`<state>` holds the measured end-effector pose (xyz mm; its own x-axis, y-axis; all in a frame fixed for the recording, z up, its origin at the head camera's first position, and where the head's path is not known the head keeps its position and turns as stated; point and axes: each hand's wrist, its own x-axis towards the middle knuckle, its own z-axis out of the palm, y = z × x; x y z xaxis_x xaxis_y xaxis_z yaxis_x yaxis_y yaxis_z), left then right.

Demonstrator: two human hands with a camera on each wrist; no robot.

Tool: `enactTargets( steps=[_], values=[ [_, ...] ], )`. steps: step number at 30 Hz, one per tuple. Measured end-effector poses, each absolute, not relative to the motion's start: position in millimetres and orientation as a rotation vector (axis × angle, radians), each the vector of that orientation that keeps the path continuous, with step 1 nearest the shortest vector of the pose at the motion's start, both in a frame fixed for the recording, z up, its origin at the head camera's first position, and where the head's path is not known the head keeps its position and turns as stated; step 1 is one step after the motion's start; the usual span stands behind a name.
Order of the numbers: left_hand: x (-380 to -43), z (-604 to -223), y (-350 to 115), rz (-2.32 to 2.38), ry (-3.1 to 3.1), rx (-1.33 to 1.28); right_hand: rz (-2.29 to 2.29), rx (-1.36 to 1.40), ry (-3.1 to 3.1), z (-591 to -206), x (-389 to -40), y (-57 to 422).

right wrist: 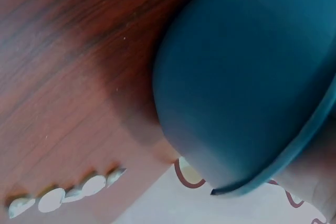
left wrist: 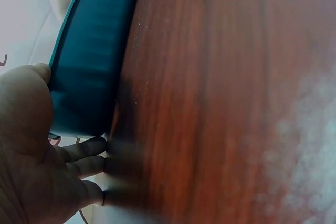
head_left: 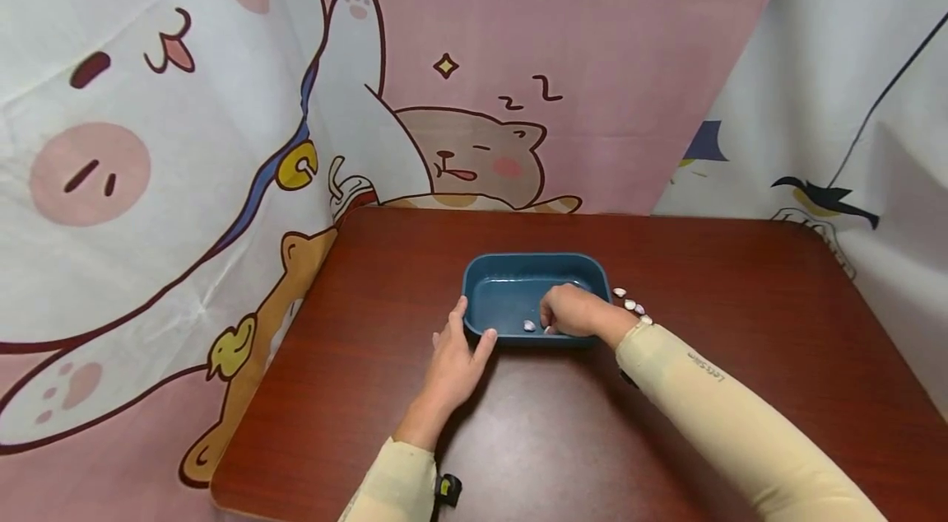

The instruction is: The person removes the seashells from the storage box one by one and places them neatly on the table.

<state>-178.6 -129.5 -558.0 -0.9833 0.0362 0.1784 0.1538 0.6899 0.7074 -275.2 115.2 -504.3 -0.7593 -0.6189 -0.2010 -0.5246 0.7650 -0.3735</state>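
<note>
A dark blue rectangular tub (head_left: 533,258) sits on the table. My left hand (head_left: 453,361) holds its near left corner, thumb over the front rim and fingers along the left end. In the left wrist view the same hand (left wrist: 37,156) has its thumb on the rim and its other fingers low by the table. My right hand (head_left: 578,312) reaches inside the tub with curled fingers, pinching a small whitish piece (head_left: 550,330). Another small white-and-purple piece (head_left: 529,326) lies to its left on the tub floor. The tub's wall hides the right fingers in the right wrist view.
Several small whitish, shell-like pieces (head_left: 629,305) lie in a row on the table, right of the tub; the right wrist view shows these pieces (right wrist: 51,200) too. The brown wooden table (head_left: 385,283) meets cartoon-printed cloth (head_left: 592,94) behind and at both sides.
</note>
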Motion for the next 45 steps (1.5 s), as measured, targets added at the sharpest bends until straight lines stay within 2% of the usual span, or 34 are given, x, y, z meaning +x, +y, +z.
enactTargets(
  steps=[11,18,22,27,32,45],
  values=[
    [-179,-552,-134,-1.151,-2.87,-0.103,-0.671,-0.825,2.746,-484,-260,146],
    [-180,-551,-132,-1.157,-2.88,-0.139,-0.865,-0.736,2.946,-465,-225,218],
    [-181,-552,-131,-1.17,-2.835,-0.143,-0.776,-0.644,2.998,-486,-212,265],
    [-182,-557,-132,-1.164,-2.789,-0.154,-0.614,-0.738,2.996,-523,-198,294],
    [-181,-557,-132,-1.175,-2.788,-0.148,-0.545,-0.781,3.019,-543,-192,300],
    [-182,-551,-130,-1.153,-2.875,-0.099,-0.405,-0.989,3.236,-551,-198,305]
  ],
)
